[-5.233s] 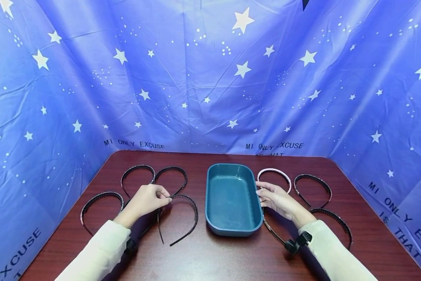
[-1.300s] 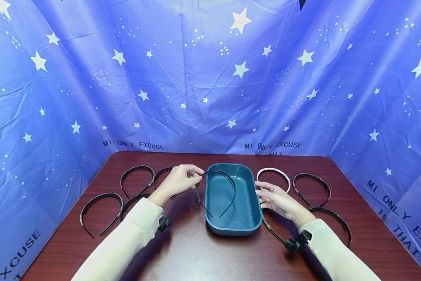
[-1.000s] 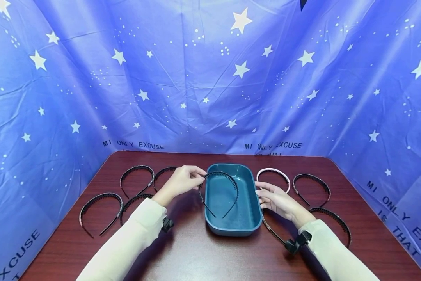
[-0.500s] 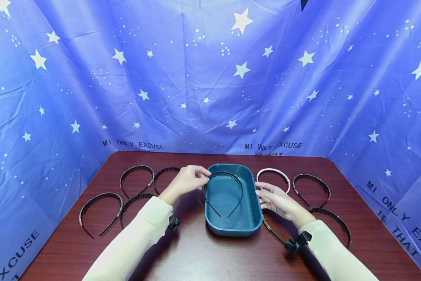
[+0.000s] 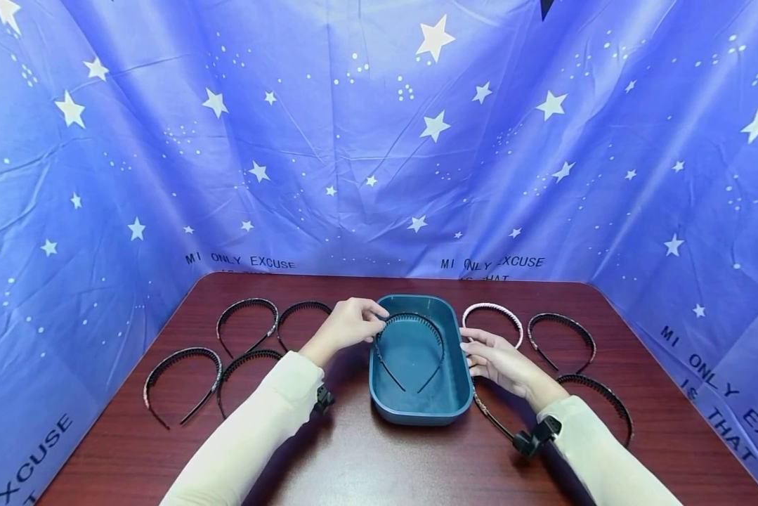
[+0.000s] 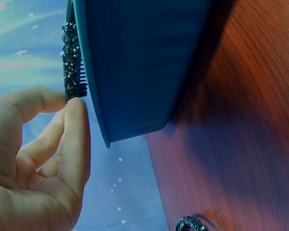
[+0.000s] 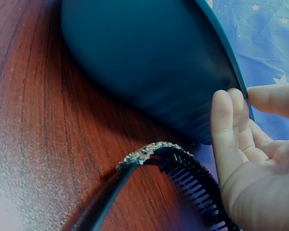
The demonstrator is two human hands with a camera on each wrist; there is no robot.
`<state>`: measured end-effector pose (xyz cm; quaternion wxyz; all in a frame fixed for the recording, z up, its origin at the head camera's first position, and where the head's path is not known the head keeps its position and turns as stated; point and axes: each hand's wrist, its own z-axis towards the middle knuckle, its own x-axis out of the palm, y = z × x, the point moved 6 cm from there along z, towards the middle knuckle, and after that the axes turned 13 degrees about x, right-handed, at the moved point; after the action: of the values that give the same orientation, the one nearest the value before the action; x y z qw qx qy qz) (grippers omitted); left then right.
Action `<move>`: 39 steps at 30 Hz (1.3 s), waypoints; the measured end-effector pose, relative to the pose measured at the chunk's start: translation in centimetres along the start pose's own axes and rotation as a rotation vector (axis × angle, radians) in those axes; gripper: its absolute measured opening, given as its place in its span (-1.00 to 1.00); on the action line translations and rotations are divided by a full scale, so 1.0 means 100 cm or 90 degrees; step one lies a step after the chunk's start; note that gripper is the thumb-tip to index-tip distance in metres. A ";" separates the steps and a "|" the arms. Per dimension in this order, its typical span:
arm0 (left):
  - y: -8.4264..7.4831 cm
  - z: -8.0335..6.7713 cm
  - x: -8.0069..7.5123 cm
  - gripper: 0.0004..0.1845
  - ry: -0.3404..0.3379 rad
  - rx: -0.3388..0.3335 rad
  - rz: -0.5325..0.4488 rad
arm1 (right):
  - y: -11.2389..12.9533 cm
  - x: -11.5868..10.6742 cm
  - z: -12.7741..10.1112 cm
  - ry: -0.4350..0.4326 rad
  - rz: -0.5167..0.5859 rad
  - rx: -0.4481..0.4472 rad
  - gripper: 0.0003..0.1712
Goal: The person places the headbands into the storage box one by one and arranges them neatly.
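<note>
left hand (image 5: 347,325): thumb and fingers pinch top of black headband (image 5: 410,349), held over tray (image 5: 416,411), its ends low inside | right hand (image 5: 501,362): straight fingers together on tray's right rim | hidden: whether the ends touch the tray floor; another headband (image 7: 171,159) partly under right hand

The head camera looks forward and down from above the near edge of the desk (image 5: 366,464), taking in the whole top and the starry backdrop (image 5: 379,140) behind it. The left wrist camera sits low and very close, looking up along the outer wall of the teal tray (image 6: 135,67). The right wrist camera is just as near, facing the tray's opposite wall (image 7: 149,62). All three views share the tray (image 5: 416,414) and the wood around it.
</note>
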<state>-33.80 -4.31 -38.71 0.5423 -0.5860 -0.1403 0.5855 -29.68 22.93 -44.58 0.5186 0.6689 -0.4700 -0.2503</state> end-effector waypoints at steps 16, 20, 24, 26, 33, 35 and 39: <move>-0.002 0.008 0.014 -0.76 0.021 0.011 0.039 | -0.001 -0.001 0.000 -0.003 0.006 -0.002 -0.28; -0.003 0.010 0.017 -0.77 0.028 0.011 0.050 | -0.001 0.000 0.001 0.000 0.007 0.000 -0.29; -0.004 0.012 0.018 -0.77 0.029 0.012 0.052 | -0.001 0.000 0.001 0.003 0.008 -0.003 -0.30; -0.004 0.013 0.019 -0.77 0.030 0.015 0.054 | -0.001 0.000 0.001 0.002 0.008 -0.004 -0.31; -0.001 0.016 0.023 -0.76 0.035 0.010 0.065 | -0.002 -0.001 0.002 0.002 0.009 0.000 -0.31; 0.000 0.016 0.024 -0.76 0.034 0.010 0.072 | -0.002 -0.001 0.002 0.002 0.008 0.000 -0.31; 0.000 0.018 0.026 -0.77 0.033 0.011 0.090 | -0.001 -0.001 0.001 0.003 0.006 -0.003 -0.29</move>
<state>-34.57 -1.43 -39.58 0.5081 -0.6045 -0.0792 0.6084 -29.77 22.95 -44.74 0.5227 0.6660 -0.4713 -0.2471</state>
